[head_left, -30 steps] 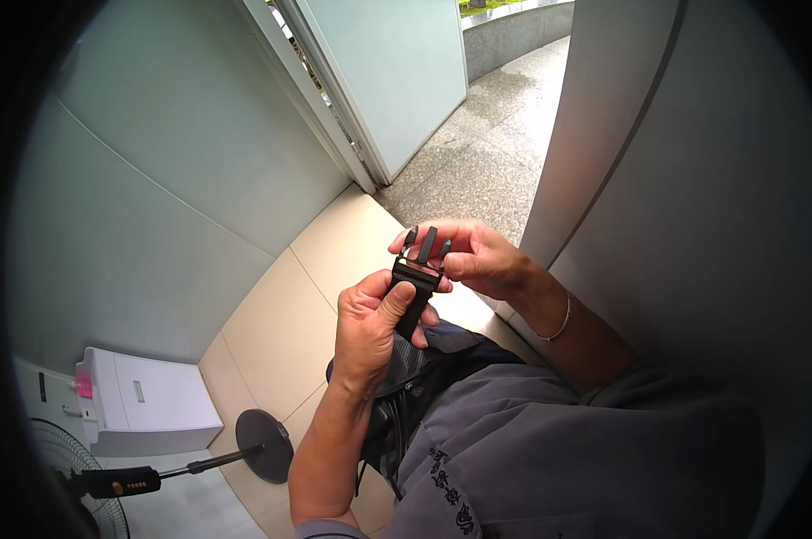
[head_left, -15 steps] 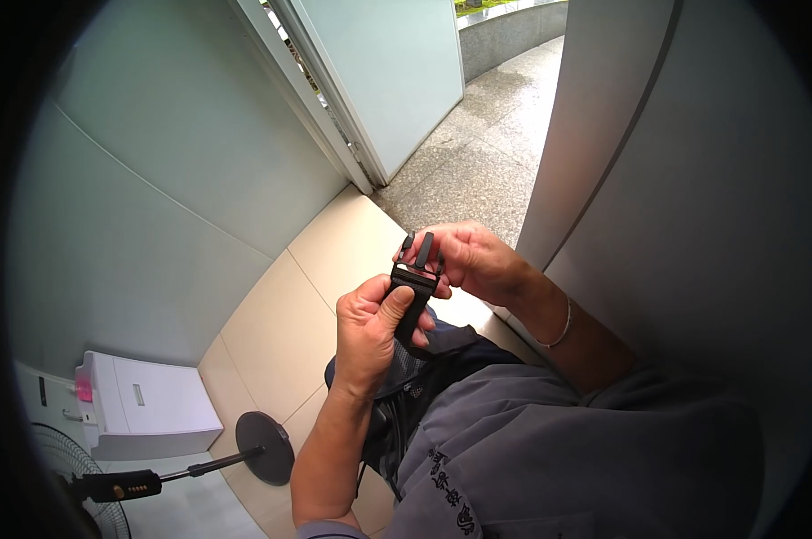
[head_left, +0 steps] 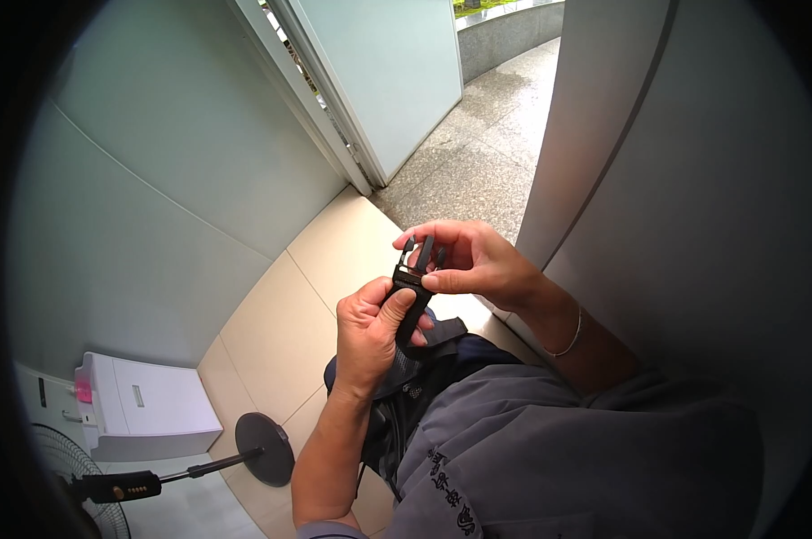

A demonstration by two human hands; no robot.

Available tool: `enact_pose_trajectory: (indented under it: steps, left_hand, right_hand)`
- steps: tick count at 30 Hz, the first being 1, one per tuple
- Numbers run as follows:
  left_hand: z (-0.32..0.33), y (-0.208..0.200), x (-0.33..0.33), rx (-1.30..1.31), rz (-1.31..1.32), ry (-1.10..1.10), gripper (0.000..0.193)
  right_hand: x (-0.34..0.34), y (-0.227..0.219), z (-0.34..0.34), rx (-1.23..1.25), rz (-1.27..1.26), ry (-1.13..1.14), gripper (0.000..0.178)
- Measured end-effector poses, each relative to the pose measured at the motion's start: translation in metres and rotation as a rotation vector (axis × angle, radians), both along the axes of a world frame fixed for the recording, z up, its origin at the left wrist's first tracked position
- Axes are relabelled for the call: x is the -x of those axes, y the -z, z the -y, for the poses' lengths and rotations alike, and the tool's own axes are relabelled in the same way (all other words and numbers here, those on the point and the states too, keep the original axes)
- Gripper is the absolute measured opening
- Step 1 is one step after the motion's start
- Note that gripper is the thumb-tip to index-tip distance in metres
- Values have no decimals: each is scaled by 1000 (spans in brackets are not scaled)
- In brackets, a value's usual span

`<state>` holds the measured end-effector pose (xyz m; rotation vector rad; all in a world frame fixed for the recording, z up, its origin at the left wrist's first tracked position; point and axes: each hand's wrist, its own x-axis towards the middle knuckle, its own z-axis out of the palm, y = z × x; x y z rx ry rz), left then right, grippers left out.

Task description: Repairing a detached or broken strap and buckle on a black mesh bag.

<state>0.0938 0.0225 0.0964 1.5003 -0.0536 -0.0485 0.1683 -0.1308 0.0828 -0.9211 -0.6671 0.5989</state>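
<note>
A pale grey-green wall (head_left: 154, 198) with 1 thin seam fills the left of the frame, ending at a metal frame (head_left: 309, 90) near top centre. Beside it stands a pale panel (head_left: 383, 81). Daylight glares on speckled stone paving (head_left: 473, 148) at upper centre, below a low curved stone wall (head_left: 509, 38) and a strip of greenery (head_left: 473, 7). A darker grey wall (head_left: 720, 198) covers the right. Beige floor tiles (head_left: 266, 310) lie left of centre. At lower left are 1 white cabinet (head_left: 172, 395) and 1 black standing fan (head_left: 264, 449).
</note>
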Motion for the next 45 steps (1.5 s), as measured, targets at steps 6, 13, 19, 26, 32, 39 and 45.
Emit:
enact_pose_trajectory:
  steps: [6, 13, 19, 26, 32, 39, 45]
  left_hand:
    - [3, -2, 1, -2, 48, 10, 18]
    - [3, -3, 6, 29, 92, 40, 18]
    - [7, 1, 5, -30, 199, -45, 21]
    - [5, -1, 17, -109, 288, -227, 27]
    - [2, 0, 17, -59, 264, -70, 18]
    - [6, -15, 24, 190, 25, -23, 24]
    - [4, -16, 24, 255, 57, -24, 30]
  right_hand:
    - [1, 0, 2, -2, -73, -7, 42]
    - [4, -1, 5, -29, -43, -13, 23]
    - [7, -7, 8, -58, -68, -31, 20]
    - [17, -14, 6, -60, -58, 6, 22]
    - [16, -13, 3, -67, -31, 17, 22]
    - [17, -14, 1, -23, -57, 39, 20]
    - [19, -17, 0, -39, -41, -10, 21]
